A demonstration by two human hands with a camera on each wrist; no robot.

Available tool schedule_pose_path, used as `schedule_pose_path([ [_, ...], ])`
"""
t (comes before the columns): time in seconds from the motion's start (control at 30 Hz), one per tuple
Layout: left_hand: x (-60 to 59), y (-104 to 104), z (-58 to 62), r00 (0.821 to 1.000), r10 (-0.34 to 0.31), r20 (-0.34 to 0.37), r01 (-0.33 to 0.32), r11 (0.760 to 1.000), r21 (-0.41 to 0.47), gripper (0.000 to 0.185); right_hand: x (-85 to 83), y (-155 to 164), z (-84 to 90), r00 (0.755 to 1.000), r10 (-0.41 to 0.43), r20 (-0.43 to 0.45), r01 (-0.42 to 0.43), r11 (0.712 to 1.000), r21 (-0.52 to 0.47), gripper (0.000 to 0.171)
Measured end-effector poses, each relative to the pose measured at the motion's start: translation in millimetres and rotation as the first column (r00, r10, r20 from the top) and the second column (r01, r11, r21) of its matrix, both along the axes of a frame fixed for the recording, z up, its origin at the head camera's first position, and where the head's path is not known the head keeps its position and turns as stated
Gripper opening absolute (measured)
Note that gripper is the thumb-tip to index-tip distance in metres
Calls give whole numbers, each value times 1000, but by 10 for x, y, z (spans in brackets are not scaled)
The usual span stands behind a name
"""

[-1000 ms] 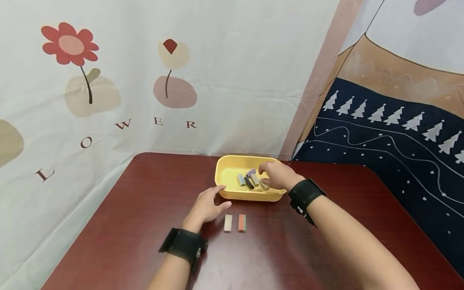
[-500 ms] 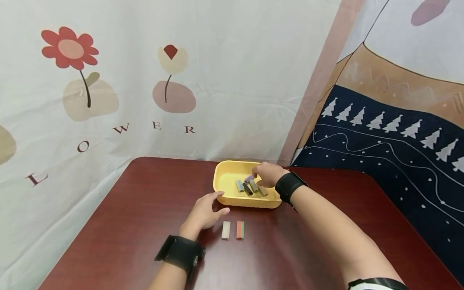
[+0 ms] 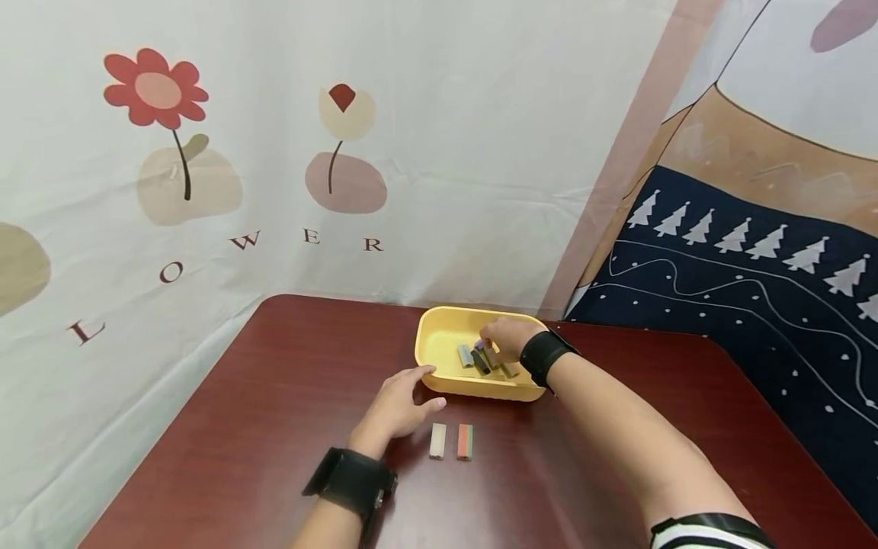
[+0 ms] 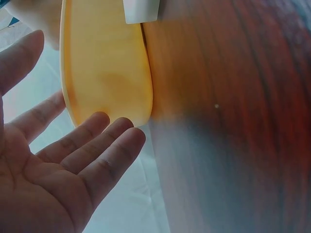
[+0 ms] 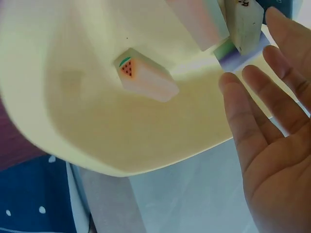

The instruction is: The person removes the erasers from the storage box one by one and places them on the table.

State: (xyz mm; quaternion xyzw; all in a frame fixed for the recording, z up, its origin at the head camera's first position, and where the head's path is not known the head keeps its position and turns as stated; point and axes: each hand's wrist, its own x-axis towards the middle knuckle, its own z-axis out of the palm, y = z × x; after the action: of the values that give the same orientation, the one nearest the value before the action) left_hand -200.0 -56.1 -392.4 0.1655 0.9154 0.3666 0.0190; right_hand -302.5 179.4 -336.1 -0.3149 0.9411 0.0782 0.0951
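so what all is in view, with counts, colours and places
Table: 1, maroon, lower centre
Tray: 1, yellow, far side of table
Assorted blocks: at least 5, mixed colours, inside tray
Plain block: 1, cream, on table
Striped block: 1, orange and green, beside it
Flower-print cloth: 1, mainly white, behind table
Tree-print cloth: 1, navy, brown, white, right
Sleeve: 1, black and white, bottom right
Wristbands: 2, black, one per wrist
Left hand: 1, bare, by tray corner
Right hand: 1, bare, over tray
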Motion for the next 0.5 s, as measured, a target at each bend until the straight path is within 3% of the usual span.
schedule_pose_path([
  [0.5, -14, -5, -1, 1000, 10, 14, -10, 1000, 5, 56, -55, -77, -59, 999, -30, 42, 28, 998, 52, 21],
])
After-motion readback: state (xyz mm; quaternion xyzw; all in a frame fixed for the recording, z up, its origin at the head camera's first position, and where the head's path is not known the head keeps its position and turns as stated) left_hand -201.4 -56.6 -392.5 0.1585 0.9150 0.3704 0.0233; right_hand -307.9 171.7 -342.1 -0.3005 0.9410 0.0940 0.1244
